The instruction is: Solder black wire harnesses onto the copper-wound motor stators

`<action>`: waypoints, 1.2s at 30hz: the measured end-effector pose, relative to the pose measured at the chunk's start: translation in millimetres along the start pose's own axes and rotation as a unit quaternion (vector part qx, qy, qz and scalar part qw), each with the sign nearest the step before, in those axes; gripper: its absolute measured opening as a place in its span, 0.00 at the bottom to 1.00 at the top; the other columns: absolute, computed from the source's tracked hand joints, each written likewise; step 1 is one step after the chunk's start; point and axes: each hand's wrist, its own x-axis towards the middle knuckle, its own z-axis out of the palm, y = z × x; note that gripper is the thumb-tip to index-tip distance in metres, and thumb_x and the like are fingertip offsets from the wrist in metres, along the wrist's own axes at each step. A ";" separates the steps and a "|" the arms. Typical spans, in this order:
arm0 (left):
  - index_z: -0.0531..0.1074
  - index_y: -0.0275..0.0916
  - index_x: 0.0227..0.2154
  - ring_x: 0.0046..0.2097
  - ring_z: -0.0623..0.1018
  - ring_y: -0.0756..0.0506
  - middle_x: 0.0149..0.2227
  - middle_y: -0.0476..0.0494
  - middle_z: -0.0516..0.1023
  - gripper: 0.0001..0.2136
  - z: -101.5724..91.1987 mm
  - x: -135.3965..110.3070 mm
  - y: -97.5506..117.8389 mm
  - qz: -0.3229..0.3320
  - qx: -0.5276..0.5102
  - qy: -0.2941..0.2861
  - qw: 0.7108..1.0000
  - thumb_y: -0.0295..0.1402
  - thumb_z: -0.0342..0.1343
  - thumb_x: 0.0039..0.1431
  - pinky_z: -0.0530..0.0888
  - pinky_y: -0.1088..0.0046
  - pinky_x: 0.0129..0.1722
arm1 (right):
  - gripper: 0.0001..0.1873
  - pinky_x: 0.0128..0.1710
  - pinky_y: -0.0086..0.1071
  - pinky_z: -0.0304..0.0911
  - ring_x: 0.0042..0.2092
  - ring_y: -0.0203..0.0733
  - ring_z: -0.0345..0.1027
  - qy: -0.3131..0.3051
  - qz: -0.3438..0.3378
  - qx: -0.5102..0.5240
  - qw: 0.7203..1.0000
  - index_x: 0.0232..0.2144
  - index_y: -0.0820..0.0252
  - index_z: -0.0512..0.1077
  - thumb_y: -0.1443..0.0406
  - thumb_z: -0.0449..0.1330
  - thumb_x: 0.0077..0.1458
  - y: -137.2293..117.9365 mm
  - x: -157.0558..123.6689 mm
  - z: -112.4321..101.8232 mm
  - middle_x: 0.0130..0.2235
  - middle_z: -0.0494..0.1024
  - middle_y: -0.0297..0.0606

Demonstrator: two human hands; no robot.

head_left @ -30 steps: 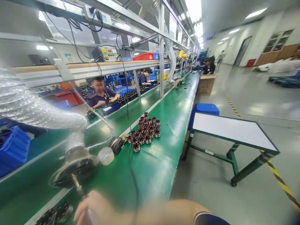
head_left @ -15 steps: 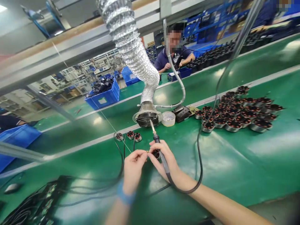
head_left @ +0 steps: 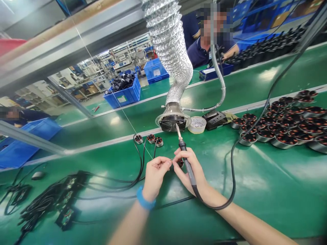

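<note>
My left hand (head_left: pixel 154 177), with a blue wristband, is closed in a pinch on a thin wire at its fingertips. My right hand (head_left: pixel 192 172) grips a soldering iron (head_left: pixel 184 151) that points up and away, tip in the air, and its fingers also touch a small round motor stator (head_left: pixel 180 163) on the green belt. The two hands meet over this stator. The iron's black cable (head_left: pixel 231 170) loops off to the right. Three small stators (head_left: pixel 150 139) with black leads lie just beyond my hands.
A silver fume hose ends in a fan hood (head_left: pixel 172 120) behind the iron, beside a small white tub (head_left: pixel 196 124) and a black stand (head_left: pixel 216 119). Several copper-wound stators (head_left: pixel 281 126) crowd the right. Black cable bundles (head_left: pixel 51 200) lie left. Blue bins (head_left: pixel 124 93) and a seated co-worker (head_left: pixel 212 47) are opposite.
The view swung from looking down the line to looking at my hands. Since half a second ago it has moved closer and the hands stay together on the stator.
</note>
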 end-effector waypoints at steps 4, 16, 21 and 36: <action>0.77 0.34 0.28 0.29 0.72 0.51 0.26 0.47 0.76 0.09 -0.7 1.8 0.0 -0.016 -0.010 0.013 1.000 0.37 0.64 0.52 0.70 0.75 0.33 | 0.13 0.44 0.40 0.71 0.47 0.45 0.70 -0.024 -0.019 -0.040 0.999 0.44 0.51 0.65 0.70 0.59 0.58 -0.8 -0.9 -2.6 0.45 0.68 0.41; 0.77 0.33 0.30 0.29 0.69 0.51 0.28 0.47 0.75 0.12 -11.5 1.6 3.3 -0.012 0.072 -0.076 0.994 0.40 0.63 0.56 0.66 0.76 0.32 | 0.11 0.52 0.45 0.68 0.51 0.47 0.71 -0.049 -0.015 -0.011 0.999 0.43 0.50 0.67 0.70 0.59 0.60 -0.9 6.1 -12.7 0.40 0.73 0.39; 0.79 0.35 0.30 0.32 0.69 0.50 0.28 0.46 0.74 0.12 -29.0 8.1 11.6 0.004 0.128 -0.169 0.977 0.41 0.63 0.56 0.67 0.74 0.35 | 0.08 0.46 0.38 0.72 0.40 0.40 0.75 -0.145 0.026 0.018 0.989 0.43 0.53 0.68 0.68 0.59 0.61 -0.4 11.6 -22.1 0.43 0.73 0.39; 0.75 0.34 0.23 0.21 0.59 0.56 0.19 0.52 0.68 0.06 -12.2 10.0 -3.5 -0.113 0.016 -0.021 0.993 0.33 0.62 0.46 0.56 0.77 0.23 | 0.14 0.39 0.32 0.72 0.38 0.38 0.74 -0.045 0.018 -0.062 0.997 0.51 0.54 0.71 0.67 0.55 0.65 7.3 8.0 -28.6 0.42 0.76 0.40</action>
